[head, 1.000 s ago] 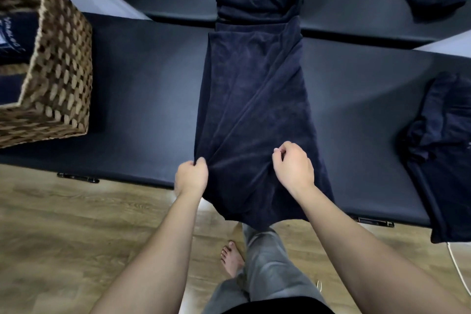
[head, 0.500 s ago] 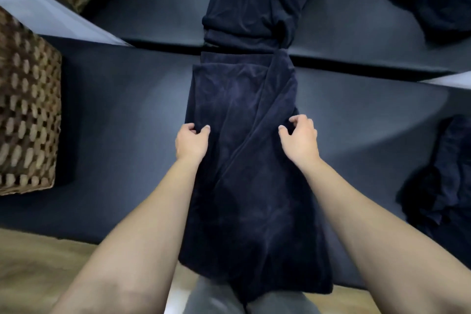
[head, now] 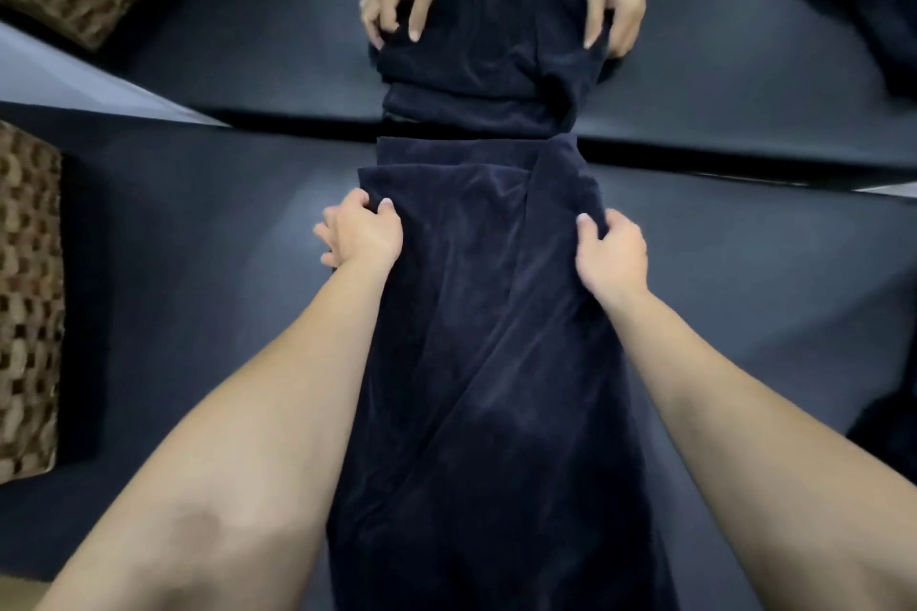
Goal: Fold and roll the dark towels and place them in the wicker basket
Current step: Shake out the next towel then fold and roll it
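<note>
A long dark navy towel (head: 476, 337) lies lengthwise on the dark padded table (head: 188, 273), running from the near edge to the far edge. My left hand (head: 362, 233) pinches the towel's folded-over left edge near its far end. On the opposite edge, at the same height, my right hand (head: 613, 256) grips the cloth with curled fingers. The wicker basket (head: 27, 303) stands at the table's left side, partly out of frame; its inside is hidden.
A mirror (head: 744, 40) behind the table repeats the towel, my hands and the basket. Another dark towel (head: 890, 432) lies crumpled at the table's right edge. Bare dark table surface stretches on both sides of the towel.
Both hands have carried the towel's near end away from me across the table, laying it over the far part. My view has leaned forward with them.
</note>
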A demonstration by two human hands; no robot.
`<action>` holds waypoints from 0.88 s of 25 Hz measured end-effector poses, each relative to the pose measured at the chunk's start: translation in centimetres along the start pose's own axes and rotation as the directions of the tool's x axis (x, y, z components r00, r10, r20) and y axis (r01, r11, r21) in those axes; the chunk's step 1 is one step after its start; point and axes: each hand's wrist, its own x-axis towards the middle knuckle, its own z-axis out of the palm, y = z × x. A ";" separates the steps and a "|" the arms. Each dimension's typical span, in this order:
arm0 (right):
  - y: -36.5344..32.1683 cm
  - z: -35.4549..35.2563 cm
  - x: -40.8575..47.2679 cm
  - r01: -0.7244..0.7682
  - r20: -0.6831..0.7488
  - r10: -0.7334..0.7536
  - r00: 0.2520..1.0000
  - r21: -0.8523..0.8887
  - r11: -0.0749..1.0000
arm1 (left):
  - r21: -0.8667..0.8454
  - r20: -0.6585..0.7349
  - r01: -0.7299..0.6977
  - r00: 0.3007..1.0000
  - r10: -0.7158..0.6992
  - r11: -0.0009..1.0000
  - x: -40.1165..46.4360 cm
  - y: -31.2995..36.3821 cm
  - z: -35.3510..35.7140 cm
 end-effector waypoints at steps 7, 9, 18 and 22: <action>1.5 -2.4 2.1 -0.322 -0.165 0.357 0.919 0.207 0.924 | -0.323 0.017 -0.182 0.980 0.198 0.929 3.6 0.0 -1.0; 0.6 -2.6 2.4 -0.172 -0.269 0.189 0.944 0.087 0.981 | -0.280 0.097 -0.196 0.968 0.230 0.940 3.4 0.7 -0.5; -3.3 -2.9 7.2 0.404 0.409 -0.131 0.903 -0.707 0.580 | -0.441 0.322 -0.076 0.917 0.237 0.894 3.2 3.7 0.4; -2.7 -3.8 7.2 0.384 0.316 -0.219 0.923 -0.752 0.535 | -0.486 0.320 -0.201 0.865 0.387 0.850 3.4 3.8 -0.3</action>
